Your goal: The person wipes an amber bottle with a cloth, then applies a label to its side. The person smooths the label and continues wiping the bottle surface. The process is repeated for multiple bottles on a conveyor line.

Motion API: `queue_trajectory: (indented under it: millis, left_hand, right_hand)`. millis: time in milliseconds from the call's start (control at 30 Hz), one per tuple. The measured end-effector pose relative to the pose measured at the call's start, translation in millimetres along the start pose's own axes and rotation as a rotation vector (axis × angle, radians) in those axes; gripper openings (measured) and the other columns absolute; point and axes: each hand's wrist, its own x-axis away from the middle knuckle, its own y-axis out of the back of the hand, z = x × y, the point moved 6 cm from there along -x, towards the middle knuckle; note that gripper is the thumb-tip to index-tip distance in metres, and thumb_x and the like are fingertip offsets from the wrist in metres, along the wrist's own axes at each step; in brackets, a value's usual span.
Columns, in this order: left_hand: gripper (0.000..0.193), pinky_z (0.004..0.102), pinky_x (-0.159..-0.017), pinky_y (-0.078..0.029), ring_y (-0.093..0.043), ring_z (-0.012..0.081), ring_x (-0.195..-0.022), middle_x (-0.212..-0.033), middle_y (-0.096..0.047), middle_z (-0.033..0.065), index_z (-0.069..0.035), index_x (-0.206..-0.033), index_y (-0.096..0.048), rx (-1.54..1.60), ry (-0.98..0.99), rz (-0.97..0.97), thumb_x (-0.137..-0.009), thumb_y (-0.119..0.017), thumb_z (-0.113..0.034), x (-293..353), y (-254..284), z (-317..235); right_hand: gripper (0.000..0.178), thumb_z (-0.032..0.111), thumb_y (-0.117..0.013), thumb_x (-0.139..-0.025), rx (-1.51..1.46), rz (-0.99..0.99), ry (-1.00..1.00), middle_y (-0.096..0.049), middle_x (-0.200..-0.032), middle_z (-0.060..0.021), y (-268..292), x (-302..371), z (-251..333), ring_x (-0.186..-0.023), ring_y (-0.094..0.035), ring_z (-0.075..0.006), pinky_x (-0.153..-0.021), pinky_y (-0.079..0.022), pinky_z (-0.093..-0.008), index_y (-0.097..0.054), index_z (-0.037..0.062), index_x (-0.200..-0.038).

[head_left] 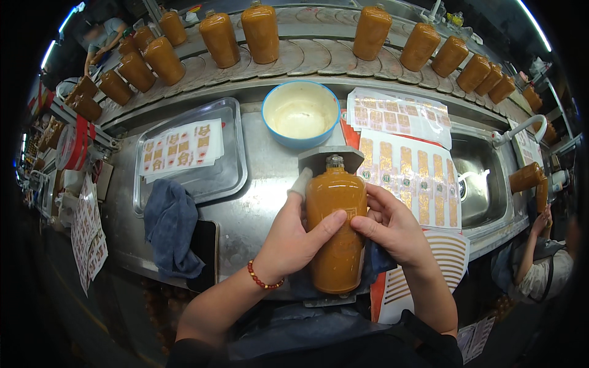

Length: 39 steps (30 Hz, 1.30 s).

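A brown glazed bottle (pixel 336 245) with a clear glass neck lies tilted in front of me, its neck pointing away. Wrapped round its left side is my left hand (pixel 294 236), with the thumb pressed on the front; one finger wears a white cover and the wrist a red bead bracelet. My right hand (pixel 392 227) closes on the right side, thumb on the front near a faint raised pattern. Past the neck stands a grey metal plate (pixel 316 161), part of a rest under the bottle. A dark blue cloth (pixel 377 260) shows beside the bottle's lower right.
Ahead is a cream bowl with a blue rim (pixel 300 143). Left are a metal tray (pixel 236 147) with label sheets and a blue cloth (pixel 172 227). Gold label sheets (pixel 408 175) lie right, before a sink (pixel 491 202). Several brown bottles (pixel 261 34) line the conveyor (pixel 313 58). Co-workers (pixel 546 264) stand at the sides.
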Motion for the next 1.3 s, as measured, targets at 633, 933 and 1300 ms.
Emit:
queue_trajectory:
  millis: [633, 933, 1300]
  left_hand:
    - [0.091, 0.0383, -0.112, -0.041, -0.047, 0.0245, -0.137, -0.149, -0.043, 0.019, 0.005, -0.159, -0.012, 0.106, 0.023, 0.038, -0.096, -0.073, -0.02, 7, 3, 7]
    - [0.09, 0.0387, -0.118, -0.033, -0.039, 0.0273, -0.145, -0.158, -0.033, 0.0211, 0.004, -0.16, -0.006, 0.16, 0.09, 0.054, -0.099, -0.068, -0.021, 13, 8, 11]
    - [0.101, 0.0415, -0.122, -0.026, -0.034, 0.0277, -0.148, -0.158, -0.033, 0.0194, 0.002, -0.16, -0.009, -0.024, 0.041, 0.106, -0.089, -0.078, -0.017, 25, 0, 6]
  right_hand:
    - [0.065, 0.012, -0.071, -0.097, -0.108, 0.043, -0.03, -0.061, -0.133, -0.0181, 0, 0, 1, -0.085, -0.063, -0.0053, -0.073, -0.052, -0.0184, -0.038, -0.0079, -0.15]
    - [0.039, 0.026, -0.045, -0.111, -0.229, -0.299, 0.017, -0.07, -0.114, -0.0128, 45, 37, -19, -0.094, -0.066, -0.0105, -0.087, -0.054, -0.0242, -0.059, -0.0049, -0.13]
    - [0.045, -0.006, -0.077, -0.084, 0.039, -0.13, 0.016, -0.061, -0.113, -0.0061, -18, 93, -3, -0.107, -0.061, -0.0114, -0.093, -0.049, -0.0256, -0.055, -0.0003, -0.123]
